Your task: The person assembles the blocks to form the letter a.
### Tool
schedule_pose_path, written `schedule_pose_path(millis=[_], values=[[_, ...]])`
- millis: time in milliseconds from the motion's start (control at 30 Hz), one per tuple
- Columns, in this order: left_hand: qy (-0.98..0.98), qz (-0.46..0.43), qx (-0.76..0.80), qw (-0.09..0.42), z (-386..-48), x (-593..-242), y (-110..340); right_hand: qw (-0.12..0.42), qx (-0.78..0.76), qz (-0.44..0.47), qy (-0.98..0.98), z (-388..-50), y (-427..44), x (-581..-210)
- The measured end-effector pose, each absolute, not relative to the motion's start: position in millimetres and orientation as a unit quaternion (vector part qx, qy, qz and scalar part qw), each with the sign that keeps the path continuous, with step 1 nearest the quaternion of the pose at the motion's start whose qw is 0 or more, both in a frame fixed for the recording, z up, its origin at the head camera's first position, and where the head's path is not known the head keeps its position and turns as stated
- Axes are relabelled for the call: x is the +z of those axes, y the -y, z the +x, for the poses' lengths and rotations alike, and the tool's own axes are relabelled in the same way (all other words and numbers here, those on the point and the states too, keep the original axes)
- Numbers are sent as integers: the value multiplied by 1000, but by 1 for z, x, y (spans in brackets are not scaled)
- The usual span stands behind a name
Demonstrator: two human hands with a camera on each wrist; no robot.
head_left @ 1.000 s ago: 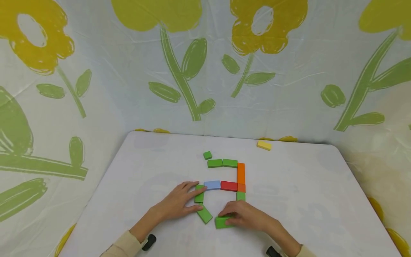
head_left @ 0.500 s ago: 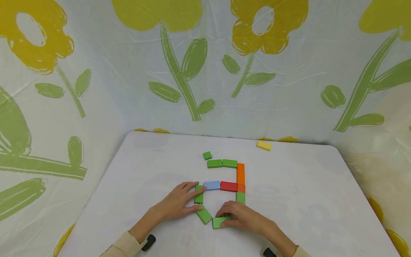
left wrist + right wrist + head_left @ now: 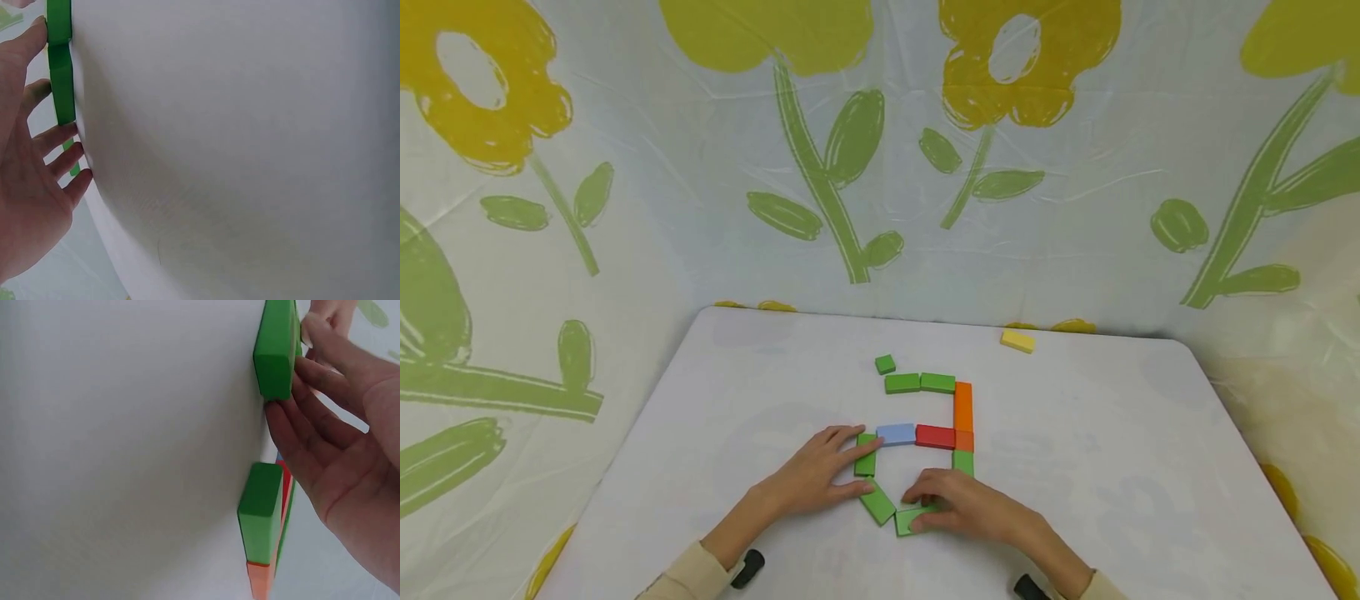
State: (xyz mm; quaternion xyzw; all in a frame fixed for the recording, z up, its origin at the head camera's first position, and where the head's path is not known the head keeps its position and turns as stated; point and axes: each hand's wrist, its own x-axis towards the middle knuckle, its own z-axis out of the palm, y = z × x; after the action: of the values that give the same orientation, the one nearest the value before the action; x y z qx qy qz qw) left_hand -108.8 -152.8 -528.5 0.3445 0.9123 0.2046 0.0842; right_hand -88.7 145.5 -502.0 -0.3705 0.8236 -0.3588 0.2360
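My right hand (image 3: 973, 504) pinches a green block (image 3: 907, 523) lying flat at the front of a block outline, thumb on the near side and fingers on the far side. Its left end meets the corner of a slanted green block (image 3: 877, 505). My left hand (image 3: 808, 477) lies to the left, fingers extended, fingertips touching that slanted block and the lengthwise green block (image 3: 866, 465) behind it. A blue block (image 3: 896, 434) and a red block (image 3: 935, 437) form the middle row. At right, an orange block (image 3: 963, 406) stands in line with another green block (image 3: 962, 462), partly hidden by my right hand.
Two green blocks (image 3: 902, 383) form the back row, left of the orange block. A small green block (image 3: 885, 363) lies loose behind them. Near the back edge of the white table (image 3: 1075, 400) is a yellow block (image 3: 1017, 340). Flower-patterned cloth rises behind the table.
My right hand has slid the front green block slightly left, up to the slanted block, and its fingers have loosened a little. My left hand has stayed in place.
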Motion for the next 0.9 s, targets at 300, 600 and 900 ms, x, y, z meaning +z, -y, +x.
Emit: schedule_pose_path(millis=[300,600,900], values=[[-913,344,205,82,-108,-528,153,209,-355,-375,-830,-114,-142,-497],[-912,346,203,84,-108,-529,153,79,-343,-403,-845,-146,-137,-499],[-913,343,200,91,-109,-530,154,61,-347,-363,-863,-180,-136,-490]])
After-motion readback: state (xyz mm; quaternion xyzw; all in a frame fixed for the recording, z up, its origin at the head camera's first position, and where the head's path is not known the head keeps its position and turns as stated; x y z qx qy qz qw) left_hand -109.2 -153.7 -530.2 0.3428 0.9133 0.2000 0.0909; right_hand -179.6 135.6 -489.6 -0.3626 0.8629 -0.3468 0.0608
